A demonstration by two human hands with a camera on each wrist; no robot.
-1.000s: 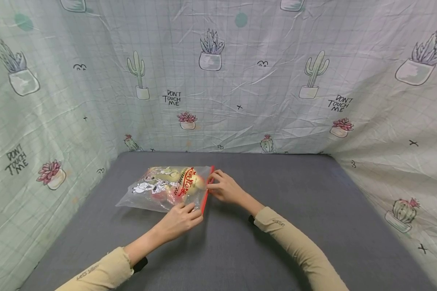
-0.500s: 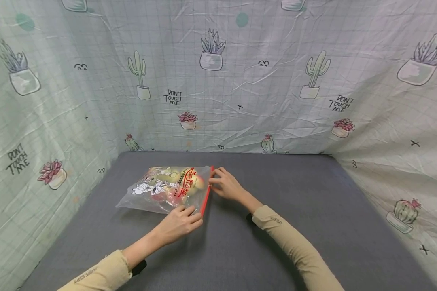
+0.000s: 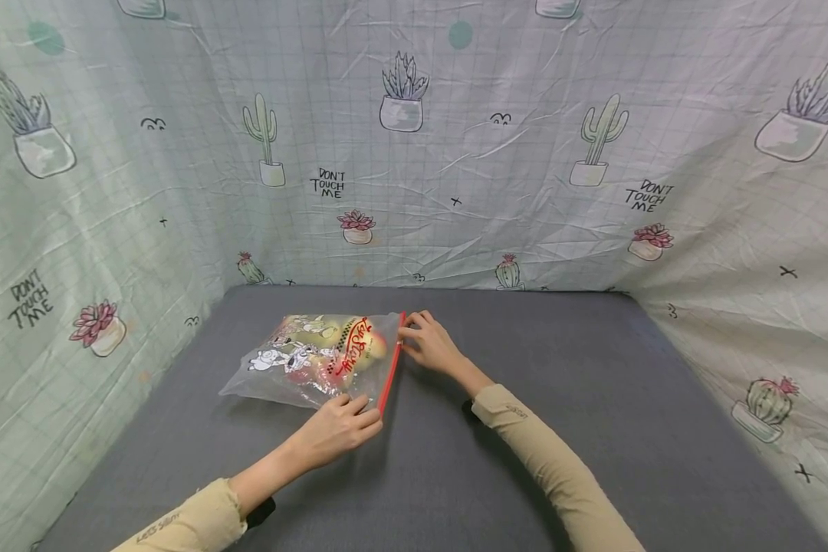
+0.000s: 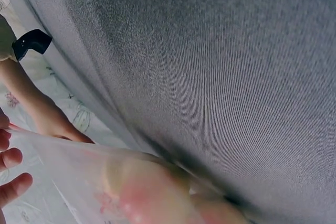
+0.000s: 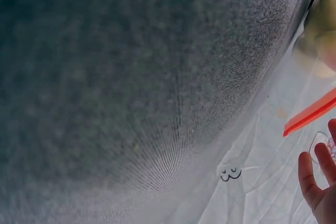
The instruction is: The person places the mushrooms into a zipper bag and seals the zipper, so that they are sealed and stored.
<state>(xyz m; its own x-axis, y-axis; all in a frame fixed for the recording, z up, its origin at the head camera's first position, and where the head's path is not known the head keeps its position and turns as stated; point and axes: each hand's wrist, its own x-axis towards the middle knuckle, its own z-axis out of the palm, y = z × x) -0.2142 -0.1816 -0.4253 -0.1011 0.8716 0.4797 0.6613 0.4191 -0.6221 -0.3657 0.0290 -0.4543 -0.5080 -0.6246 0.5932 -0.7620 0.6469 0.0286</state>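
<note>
A clear zip bag [image 3: 269, 383] with cartoon print lies on the left half of the table in the head view. Rounded red and yellow fruits [image 3: 372, 345] show through its plastic; the left wrist view blurs these fruits [image 4: 157, 192]. Along its right edge runs a red zip strip [image 3: 390, 383]. My left hand [image 3: 338, 431] pinches the near corner of the bag by the strip. Toward the strip's far end, my right hand [image 3: 431, 343] pinches the red edge between thumb and fingers. In the right wrist view, the red strip [image 5: 310, 111] passes above my fingers [image 5: 310, 177].
Dark grey cloth covers the table [image 3: 593, 399]. A pale curtain [image 3: 455, 153] printed with potted cacti hangs behind and at both sides. A black wrist strap piece [image 3: 261, 512] sits under the left cuff.
My right hand has slid along the red strip toward its far end. My left hand has shifted slightly nearer with the bag's corner, and the strip looks straighter.
</note>
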